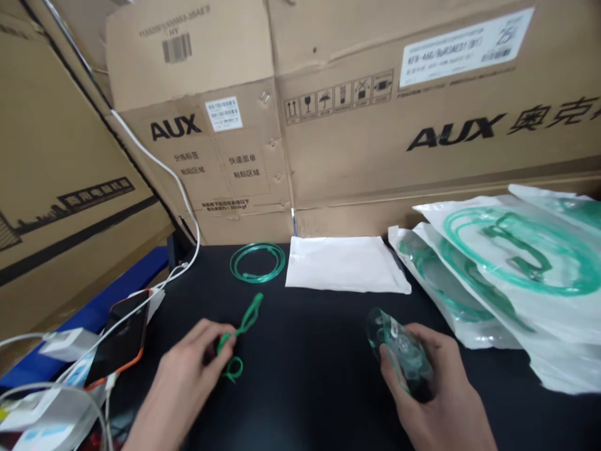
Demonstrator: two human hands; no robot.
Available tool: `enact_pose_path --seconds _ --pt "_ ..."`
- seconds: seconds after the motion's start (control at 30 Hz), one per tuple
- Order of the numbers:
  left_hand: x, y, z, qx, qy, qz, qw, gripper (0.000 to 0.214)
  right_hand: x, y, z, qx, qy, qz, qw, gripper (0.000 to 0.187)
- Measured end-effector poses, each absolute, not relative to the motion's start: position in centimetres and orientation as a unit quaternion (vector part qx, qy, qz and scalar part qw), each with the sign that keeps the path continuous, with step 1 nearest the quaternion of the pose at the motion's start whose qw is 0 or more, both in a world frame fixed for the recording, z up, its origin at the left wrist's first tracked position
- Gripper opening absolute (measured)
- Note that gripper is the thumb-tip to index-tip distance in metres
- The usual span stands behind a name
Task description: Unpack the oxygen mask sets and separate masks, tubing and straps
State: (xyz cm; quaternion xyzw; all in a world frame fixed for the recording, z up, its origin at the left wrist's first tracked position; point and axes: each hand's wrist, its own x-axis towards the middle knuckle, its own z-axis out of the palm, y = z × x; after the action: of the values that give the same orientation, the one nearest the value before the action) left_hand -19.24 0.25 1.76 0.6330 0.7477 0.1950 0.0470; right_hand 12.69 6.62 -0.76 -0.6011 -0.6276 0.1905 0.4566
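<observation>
Clear oxygen mask: near the desk's front edge, cupped in the closed right hand; light, pliable, best held by its rim. Green elastic strap: limp, pinched by the left hand.

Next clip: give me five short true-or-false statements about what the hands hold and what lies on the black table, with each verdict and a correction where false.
1. The left hand pinches a green elastic strap. True.
2. The right hand holds a phone. False: it holds a clear green mask; the phone lies on the left edge of the table.
3. A coil of green tubing lies loose on the black table, behind the left hand. True.
4. The flat white bag sits on top of the coil. False: it lies beside the coil, to its right.
5. Sealed packs with green tubing are stacked at the right. True.
</observation>
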Motion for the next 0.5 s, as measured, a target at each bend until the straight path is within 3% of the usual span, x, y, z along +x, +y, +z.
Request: enact_pose_path --seconds 0.23,0.4,0.5 --pt "-21.7 -2.8 2.3 0.590 0.792 0.145 0.060 0.028 12.4 6.2 -0.5 -0.567 -0.641 0.210 0.472 0.030" --pt "-17.2 -2.0 3.5 0.597 0.742 0.300 0.049 0.033 10.9 5.8 -0.3 -0.528 -0.650 0.233 0.495 0.027" --pt "-12.0 -0.4 3.8 0.632 0.655 0.372 0.184 0.029 10.5 5.8 -1.3 -0.470 -0.691 0.219 0.504 0.022"
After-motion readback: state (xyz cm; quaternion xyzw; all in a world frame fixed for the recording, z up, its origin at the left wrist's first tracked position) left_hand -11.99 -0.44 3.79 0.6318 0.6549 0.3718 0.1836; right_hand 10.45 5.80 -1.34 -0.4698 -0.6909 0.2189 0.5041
